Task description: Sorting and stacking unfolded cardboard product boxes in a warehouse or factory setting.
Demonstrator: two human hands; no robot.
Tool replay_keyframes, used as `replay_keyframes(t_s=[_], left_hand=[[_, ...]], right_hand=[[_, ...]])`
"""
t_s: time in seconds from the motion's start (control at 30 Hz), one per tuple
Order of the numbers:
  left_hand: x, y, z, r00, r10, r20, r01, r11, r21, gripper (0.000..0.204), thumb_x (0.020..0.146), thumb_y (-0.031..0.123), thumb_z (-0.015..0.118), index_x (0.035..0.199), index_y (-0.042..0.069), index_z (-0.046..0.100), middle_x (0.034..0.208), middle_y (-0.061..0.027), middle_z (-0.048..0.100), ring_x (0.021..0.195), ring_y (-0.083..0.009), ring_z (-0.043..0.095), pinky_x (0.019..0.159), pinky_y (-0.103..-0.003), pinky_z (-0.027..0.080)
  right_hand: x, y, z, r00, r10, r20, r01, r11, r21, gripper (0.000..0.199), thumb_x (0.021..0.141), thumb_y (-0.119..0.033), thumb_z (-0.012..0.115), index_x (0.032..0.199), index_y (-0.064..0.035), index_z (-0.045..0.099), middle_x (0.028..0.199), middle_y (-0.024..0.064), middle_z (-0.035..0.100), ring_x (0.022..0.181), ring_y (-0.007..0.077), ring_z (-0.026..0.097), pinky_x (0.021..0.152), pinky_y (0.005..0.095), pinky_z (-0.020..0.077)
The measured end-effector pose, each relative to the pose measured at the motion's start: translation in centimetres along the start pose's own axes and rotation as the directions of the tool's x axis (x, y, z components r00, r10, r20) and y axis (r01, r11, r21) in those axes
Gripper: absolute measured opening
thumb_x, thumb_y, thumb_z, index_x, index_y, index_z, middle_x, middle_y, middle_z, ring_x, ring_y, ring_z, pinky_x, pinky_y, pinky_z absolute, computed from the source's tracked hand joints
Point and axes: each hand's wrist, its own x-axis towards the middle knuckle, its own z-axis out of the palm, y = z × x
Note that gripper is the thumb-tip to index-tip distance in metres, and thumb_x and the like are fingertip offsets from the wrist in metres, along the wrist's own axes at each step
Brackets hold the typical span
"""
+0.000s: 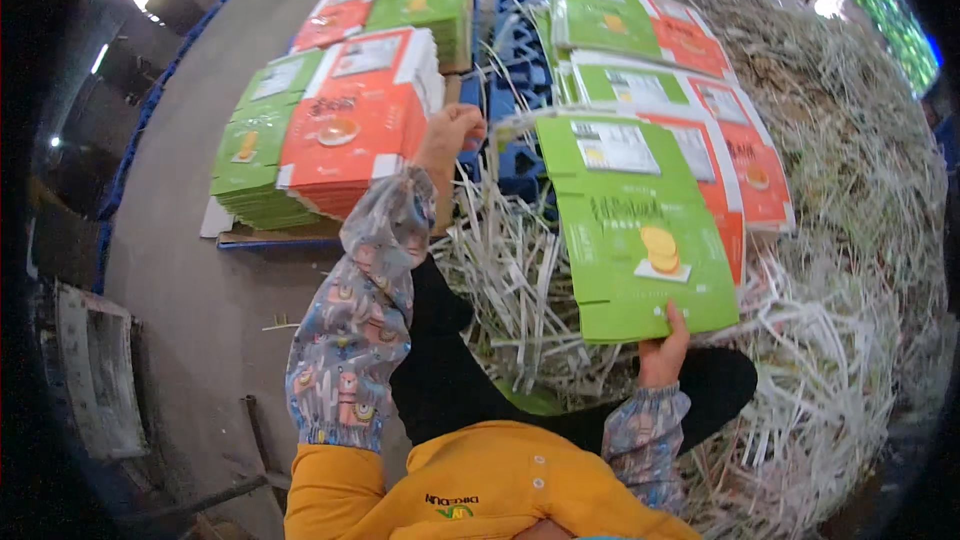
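Two hands at work over flattened cartons amid a deep heap of shredded paper trim (820, 270). Right hand (664, 352) closed on the near bottom edge of a green flat carton blank (632, 230), thumb on top over the printed face, other fingers hidden beneath, so grip underneath cannot be judged fully. Blank held just above the trim, directly ahead of that hand, long axis running away from the body toward the far stacks, near end at the fingers, far end up by a strip of white trim curling along its top edge. Printed face upward, orange-red panel (728, 202) joined along its right side. Left hand (450, 132) extended well forward in a patterned sleeve (355, 320), fingers curled loosely, apparently empty, though its palm side faces away; poised beside the right edge of a red and green carton stack (330, 130) on the left pallet and near the blank's far left corner. Of the two, right hand on the blank, left hand close to its far end but apart. More carton stacks (655, 35) beyond, blue plastic pallet (520, 60) between them, grey concrete floor (180, 240) to the left.
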Motion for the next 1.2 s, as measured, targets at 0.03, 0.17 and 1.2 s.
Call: replay_keyframes(t_s=[0.03,0.17,1.2], left_hand=[[-0.5,-1.9,1.0,1.000,-0.023,0.015,0.023,1.000,0.000,0.026,0.080,0.026,0.055,0.094,0.005,0.049,0.079,-0.0027,0.056,0.070,-0.0123,0.053,0.063,-0.026,0.042],[-2.7,-11.0,6.7,0.857,-0.514,0.031,0.512,0.846,-0.151,0.053,0.076,0.048,0.054,0.104,0.004,0.043,0.095,-0.0084,0.048,0.083,-0.0177,0.047,0.064,-0.032,0.042],[-8.0,-12.1,23.6,0.657,-0.192,0.729,0.729,0.411,-0.548,0.048,0.083,0.044,0.047,0.118,0.012,0.041,0.104,-0.0041,0.053,0.099,-0.0184,0.050,0.081,-0.036,0.043]], right_hand=[[-0.1,-0.2,-0.1,0.998,-0.019,0.056,0.019,1.000,-0.003,0.033,0.080,-0.012,0.053,0.111,-0.0029,0.045,0.103,0.0056,0.052,0.093,0.0192,0.052,0.078,0.0331,0.0451],[-0.2,0.2,-2.9,0.999,0.010,0.047,-0.009,1.000,-0.017,0.034,0.078,-0.010,0.053,0.111,-0.0024,0.044,0.104,0.0059,0.052,0.092,0.0197,0.052,0.077,0.0334,0.0454],[-6.7,-5.3,-5.0,0.628,-0.436,0.645,0.678,-0.101,-0.728,0.021,0.077,-0.004,0.057,0.097,0.0025,0.055,0.092,0.0089,0.057,0.080,0.0206,0.055,0.072,0.0326,0.0434]])
